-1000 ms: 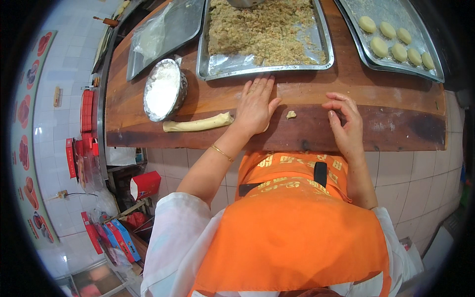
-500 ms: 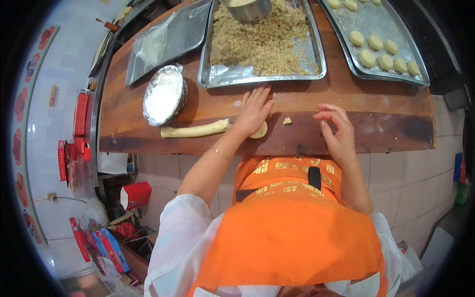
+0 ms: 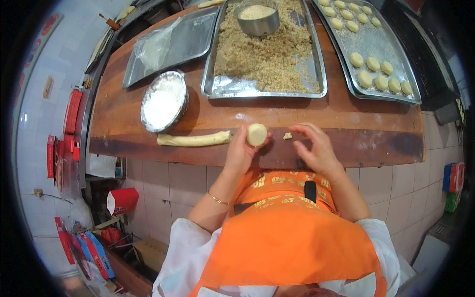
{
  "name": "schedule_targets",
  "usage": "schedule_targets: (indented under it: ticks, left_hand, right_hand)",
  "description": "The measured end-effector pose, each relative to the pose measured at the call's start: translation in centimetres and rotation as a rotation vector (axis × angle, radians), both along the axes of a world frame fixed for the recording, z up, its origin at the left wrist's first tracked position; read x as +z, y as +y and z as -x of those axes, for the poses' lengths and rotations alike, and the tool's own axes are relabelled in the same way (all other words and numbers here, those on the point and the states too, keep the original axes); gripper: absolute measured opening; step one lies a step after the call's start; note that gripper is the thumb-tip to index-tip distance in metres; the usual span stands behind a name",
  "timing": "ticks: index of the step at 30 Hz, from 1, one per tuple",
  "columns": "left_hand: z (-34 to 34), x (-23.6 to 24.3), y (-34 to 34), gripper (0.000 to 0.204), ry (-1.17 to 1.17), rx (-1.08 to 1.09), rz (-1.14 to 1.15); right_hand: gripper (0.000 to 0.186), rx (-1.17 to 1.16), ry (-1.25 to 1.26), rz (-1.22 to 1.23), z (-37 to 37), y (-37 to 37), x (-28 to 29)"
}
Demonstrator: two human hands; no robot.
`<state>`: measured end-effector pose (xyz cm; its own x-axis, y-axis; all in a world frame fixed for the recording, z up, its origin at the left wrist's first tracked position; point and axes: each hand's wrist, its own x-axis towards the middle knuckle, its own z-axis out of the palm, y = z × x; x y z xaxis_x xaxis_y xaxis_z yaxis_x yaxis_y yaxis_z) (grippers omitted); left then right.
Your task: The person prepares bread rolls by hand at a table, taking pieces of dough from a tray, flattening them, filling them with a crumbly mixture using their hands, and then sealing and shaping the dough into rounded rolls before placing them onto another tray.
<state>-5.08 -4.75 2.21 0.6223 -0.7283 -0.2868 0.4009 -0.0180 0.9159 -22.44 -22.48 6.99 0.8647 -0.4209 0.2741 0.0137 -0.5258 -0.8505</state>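
Head view: hands have shifted over the brown wooden table

The left hand was flat on the wood a half-second ago, and now it's pinching something. The right hand came in closer, loosely curled, holding nothing. The long cream dough log still ends right by the left hand. The round pale-yellow dough disc went from tabletop to left-hand fingers, so it's between both hands. The tiny pale dough scrap sits just beside the right fingertips.
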Motion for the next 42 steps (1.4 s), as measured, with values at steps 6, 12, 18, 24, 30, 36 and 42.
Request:
schedule_targets:
  ticks: [6,12,18,24,30,36,42]
  left_hand:
    - [2.3,1.5,-4.7,0.054,0.606,0.030,0.336]
    - [2.3,5.6,-9.4,0.056,0.426,-0.143,0.339]
    - [1.9,6.6,-9.7,0.046,0.009,-0.119,0.285]
    - [0.9,5.6,-7.5,0.032,-0.072,0.073,0.156]
    - [0.7,5.1,-7.9,0.028,-0.028,0.157,0.100]
    - [1.0,5.5,-9.9,0.028,-0.037,0.130,0.103]
    - [1.0,5.3,-10.4,0.028,-0.049,0.097,0.106]
  right_hand:
    - [0.068,0.128,-0.030,0.404,-4.1,-0.6,1.4]
    - [0.064,0.067,-0.017,0.387,-4.1,-5.8,3.6]
    - [0.060,-0.321,-0.064,0.366,-1.5,-19.1,4.8]
    - [0.060,-0.864,0.253,0.406,7.8,-39.0,2.2]
    - [0.061,-0.981,0.582,0.327,11.9,-45.5,1.5]
    - [0.056,-0.819,0.576,0.321,9.7,-45.4,1.2]
    - [0.061,-0.796,0.532,0.489,9.8,-45.9,-1.0]
